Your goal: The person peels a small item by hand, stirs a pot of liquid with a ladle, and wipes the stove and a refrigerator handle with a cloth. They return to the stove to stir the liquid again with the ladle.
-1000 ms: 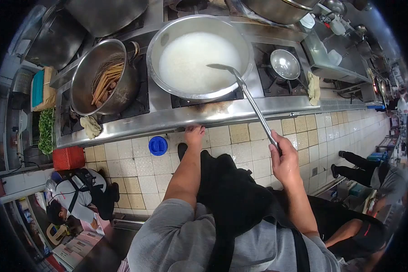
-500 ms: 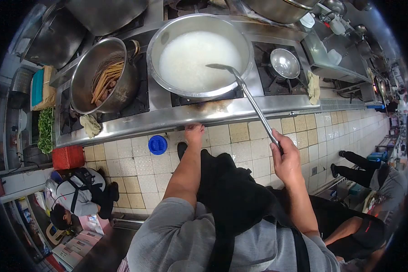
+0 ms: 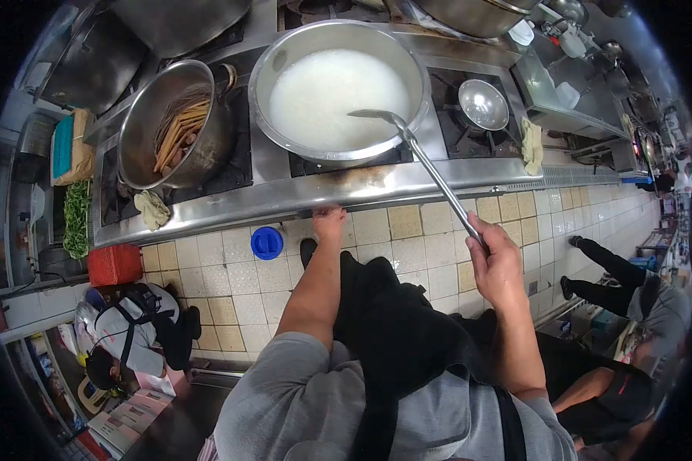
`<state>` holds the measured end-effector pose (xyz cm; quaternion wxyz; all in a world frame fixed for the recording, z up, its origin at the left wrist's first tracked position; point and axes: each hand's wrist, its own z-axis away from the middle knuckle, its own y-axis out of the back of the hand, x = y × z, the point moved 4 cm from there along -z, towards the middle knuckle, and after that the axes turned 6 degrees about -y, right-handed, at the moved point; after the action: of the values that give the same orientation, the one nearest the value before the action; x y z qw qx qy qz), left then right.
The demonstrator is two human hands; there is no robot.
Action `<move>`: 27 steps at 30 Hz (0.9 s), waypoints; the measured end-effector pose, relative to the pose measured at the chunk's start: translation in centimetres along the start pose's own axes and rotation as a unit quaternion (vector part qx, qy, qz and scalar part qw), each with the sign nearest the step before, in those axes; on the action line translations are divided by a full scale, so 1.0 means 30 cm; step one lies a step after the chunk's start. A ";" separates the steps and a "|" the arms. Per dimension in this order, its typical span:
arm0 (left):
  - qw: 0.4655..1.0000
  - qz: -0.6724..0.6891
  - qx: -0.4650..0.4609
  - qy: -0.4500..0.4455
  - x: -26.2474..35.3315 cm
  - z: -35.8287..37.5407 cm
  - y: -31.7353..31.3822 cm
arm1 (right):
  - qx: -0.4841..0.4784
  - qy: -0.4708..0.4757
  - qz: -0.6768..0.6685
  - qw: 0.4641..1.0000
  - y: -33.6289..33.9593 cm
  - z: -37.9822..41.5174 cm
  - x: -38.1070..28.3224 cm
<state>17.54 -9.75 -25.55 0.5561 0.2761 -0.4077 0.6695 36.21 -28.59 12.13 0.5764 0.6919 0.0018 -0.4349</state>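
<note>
My right hand [image 3: 501, 265] is closed around the handle of a long metal wok spatula [image 3: 440, 180]. The spatula leans over the near right rim of a wide steel pot [image 3: 261, 115], its blade at the surface of a milky white mixture [image 3: 338, 92] that looks like rice porridge. My left hand [image 3: 329, 221] is at the front edge of the stove [image 3: 284, 198], below the rail. Its fingers are curled there, and whatever they grip is hidden.
Left of the wide pot stands a deep pot [image 3: 219, 154] with brown sticks inside. A metal bowl [image 3: 483, 105] rests on the right burner. Cloths [image 3: 152, 210] lie on the stove edge. On the floor is a blue container [image 3: 267, 243]. Other people are behind on both sides.
My right hand has shifted slightly to the right with the spatula handle, and the blade has moved a little left. My left hand stays at the stove edge.
</note>
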 end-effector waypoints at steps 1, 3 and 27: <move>1.000 0.001 0.002 0.003 -0.002 -0.002 0.000 | 0.000 0.000 0.000 1.000 0.001 -0.002 0.001; 1.000 0.002 0.004 0.007 -0.009 -0.006 0.004 | 0.004 0.019 0.001 1.000 0.005 -0.005 0.001; 0.931 -0.320 -0.174 -0.010 -0.127 0.053 0.933 | -0.001 0.205 0.324 0.923 0.022 -0.258 -0.401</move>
<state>-8.86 -14.45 -34.54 0.7763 0.2975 -0.4131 0.3717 33.72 -16.64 19.59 0.6736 0.7281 -0.1040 -0.0727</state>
